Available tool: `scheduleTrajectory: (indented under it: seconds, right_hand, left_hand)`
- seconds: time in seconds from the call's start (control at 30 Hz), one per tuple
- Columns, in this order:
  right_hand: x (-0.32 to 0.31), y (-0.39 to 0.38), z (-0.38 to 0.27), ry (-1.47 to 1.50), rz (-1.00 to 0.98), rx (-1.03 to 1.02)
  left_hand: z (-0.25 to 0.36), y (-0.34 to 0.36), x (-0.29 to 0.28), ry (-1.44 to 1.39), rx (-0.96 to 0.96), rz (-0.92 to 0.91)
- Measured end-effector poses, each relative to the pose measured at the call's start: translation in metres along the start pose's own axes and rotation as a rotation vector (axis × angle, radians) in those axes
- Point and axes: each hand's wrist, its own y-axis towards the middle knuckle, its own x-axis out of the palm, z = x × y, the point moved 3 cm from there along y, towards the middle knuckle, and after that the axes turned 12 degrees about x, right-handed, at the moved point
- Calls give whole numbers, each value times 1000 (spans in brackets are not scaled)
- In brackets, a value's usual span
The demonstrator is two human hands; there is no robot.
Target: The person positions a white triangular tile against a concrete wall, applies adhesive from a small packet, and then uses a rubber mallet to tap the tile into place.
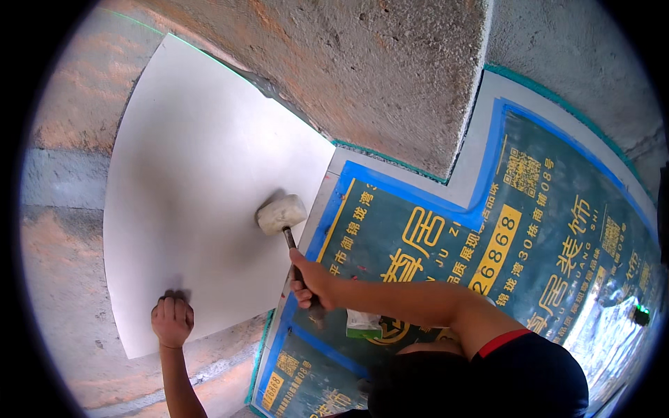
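Note:
A large white tile (209,181) lies on the rough floor in the left half of the view. My right hand (312,282) is wrapped round the dark handle of a mallet (282,213) with a whitish head. That head is over the tile near its right edge, and I cannot tell whether it touches the surface. At the tile's near edge, my left hand (172,321) rests with its fingers curled in and knuckles up. Nothing shows in that hand, though its underside is hidden.
Right of the tile, dark green protective sheeting (432,261) with yellow print is fixed down by blue tape (404,195). A rough wall corner (418,90) juts in beyond it. Partly behind my right forearm is a small white and green package (364,324). A green light line crosses the tile's far edge.

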Motion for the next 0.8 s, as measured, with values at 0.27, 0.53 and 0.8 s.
scheduleTrajectory:
  seconds: [0.27,0.53,0.8]
  right_hand:
    - [-123,-51,2,-1227,854,-601]
    - [-205,-117,4,-1746,1194,-640]
    - [-74,-18,-40,-2302,708,-722]
  left_hand:
    - [2,-10,12,19,-90,25]
    - [15,-11,-16,130,-533,440]
    - [15,-54,-4,298,-790,711]
